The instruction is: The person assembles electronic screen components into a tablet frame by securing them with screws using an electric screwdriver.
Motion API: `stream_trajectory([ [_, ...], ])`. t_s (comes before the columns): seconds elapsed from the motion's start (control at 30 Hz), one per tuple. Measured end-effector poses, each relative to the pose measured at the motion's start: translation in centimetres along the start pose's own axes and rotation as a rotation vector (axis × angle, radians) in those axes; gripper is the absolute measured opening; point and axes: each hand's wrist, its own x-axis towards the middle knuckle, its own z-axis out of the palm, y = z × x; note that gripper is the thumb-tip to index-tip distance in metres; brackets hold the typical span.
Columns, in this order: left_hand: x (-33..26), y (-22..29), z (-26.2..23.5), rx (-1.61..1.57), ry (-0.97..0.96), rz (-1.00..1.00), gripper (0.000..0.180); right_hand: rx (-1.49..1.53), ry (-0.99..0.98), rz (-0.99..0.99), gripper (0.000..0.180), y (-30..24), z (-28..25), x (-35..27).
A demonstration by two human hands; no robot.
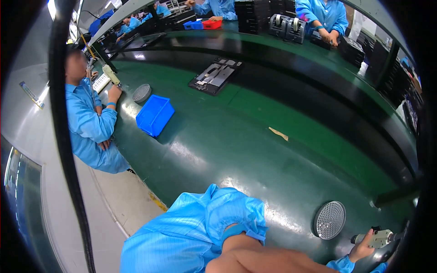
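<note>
Head view, as I watch remotely: the right hand (362,249) is clenched round a pale grey handheld power tool (380,237) at the green workbench's (255,136) near right edge, beside a round grey perforated disc (329,220), within easy reach. The left hand is out of sight; only its blue-sleeved forearm (236,241) crosses low.

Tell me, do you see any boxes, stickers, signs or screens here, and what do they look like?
Open blue plastic bin: rectangular, on the green table near the seated co-worker.
Small red tray and blue tray: side by side at the far top edge.
Long pale sticker strip: stuck slanting on the grey surface at the left.
No screens show.
</note>
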Motion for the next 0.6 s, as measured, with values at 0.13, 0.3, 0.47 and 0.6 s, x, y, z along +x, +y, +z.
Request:
stream_trajectory([
  [0.13,0.2,-1.8,-1.2,0.028,-0.049,0.06,0.078,-0.004,0.009,-0.005,0.029,-0.4,1.1,-0.2],
  [0.3,-0.3,-1.0,-1.9,0.042,-0.105,0.127,0.082,0.127,0.021,-0.002,0.025,2.8,2.4,-1.3],
  [0.47,0.4,-1.1,-1.7,0.063,-0.126,0.216,0.087,0.107,0.009,-0.028,0.024,3.2,2.4,-0.3],
  [0.6,0.9,-1.9,-1.4,0.088,-0.131,0.262,0.09,0.165,-0.034,-0.01,0.026,3.6,2.7,0.1],
])
